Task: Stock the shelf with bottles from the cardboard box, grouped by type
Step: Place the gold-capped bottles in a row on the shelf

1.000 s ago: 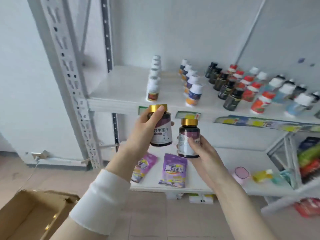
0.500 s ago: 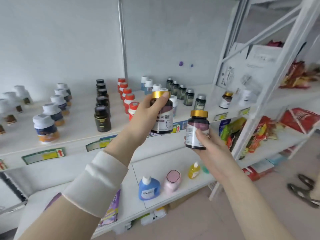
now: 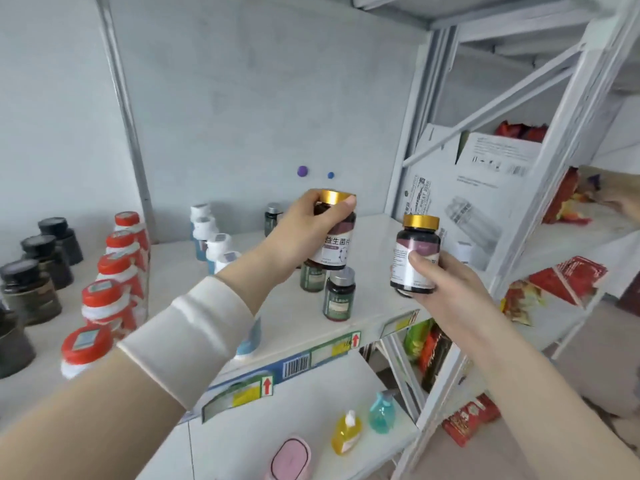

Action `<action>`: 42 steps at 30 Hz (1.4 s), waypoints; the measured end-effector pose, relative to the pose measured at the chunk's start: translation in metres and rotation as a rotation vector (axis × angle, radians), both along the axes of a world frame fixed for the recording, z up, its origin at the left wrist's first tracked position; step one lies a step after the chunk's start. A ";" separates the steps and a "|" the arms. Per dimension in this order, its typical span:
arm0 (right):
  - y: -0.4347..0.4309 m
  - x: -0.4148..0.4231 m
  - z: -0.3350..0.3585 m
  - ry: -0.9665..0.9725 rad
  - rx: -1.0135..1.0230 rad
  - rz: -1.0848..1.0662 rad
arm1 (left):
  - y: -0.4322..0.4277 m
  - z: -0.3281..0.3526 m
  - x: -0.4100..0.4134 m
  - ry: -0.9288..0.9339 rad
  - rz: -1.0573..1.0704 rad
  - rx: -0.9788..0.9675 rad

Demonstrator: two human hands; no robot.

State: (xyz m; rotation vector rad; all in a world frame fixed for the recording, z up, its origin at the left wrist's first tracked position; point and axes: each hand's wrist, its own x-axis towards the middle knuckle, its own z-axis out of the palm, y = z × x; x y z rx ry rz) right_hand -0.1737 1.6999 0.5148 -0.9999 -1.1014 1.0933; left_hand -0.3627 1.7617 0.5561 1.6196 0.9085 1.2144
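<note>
Gold-capped bottle [image 3: 337, 249] in left hand [image 3: 303, 232], twin [image 3: 417, 249] in right hand [image 3: 448, 289]

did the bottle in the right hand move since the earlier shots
Yes: the right-hand bottle rose from level with the shelf edge to above it, over the shelf.

Two gold-capped bottles [image 3: 337, 244] are counted above the shelf [image 3: 374, 289], on which five red-capped bottles [image 3: 114, 268], at least four black bottles [image 3: 41, 251] and three silver-capped green bottles [image 3: 339, 299] are seen. Four white-capped blue bottles [image 3: 218, 244] are counted in a row, and a fifth is mostly hidden behind a sleeve [image 3: 187, 337]. On the lower shelf [image 3: 311, 403], one yellow bottle [image 3: 346, 433], one teal bottle [image 3: 381, 412] and one pink container [image 3: 289, 459] are found.
</note>
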 end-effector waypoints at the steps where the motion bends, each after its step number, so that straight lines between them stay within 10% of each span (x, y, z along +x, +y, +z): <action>1: 0.014 0.009 0.002 -0.031 -0.013 -0.003 | 0.016 0.001 0.009 0.008 0.010 -0.008; 20: 0.294 0.108 0.002 -0.636 -0.068 0.334 | 0.275 -0.037 0.118 0.378 0.420 -0.146; 42: 0.417 0.061 -0.057 -0.830 -0.177 0.386 | 0.395 -0.080 0.100 0.653 0.469 -0.230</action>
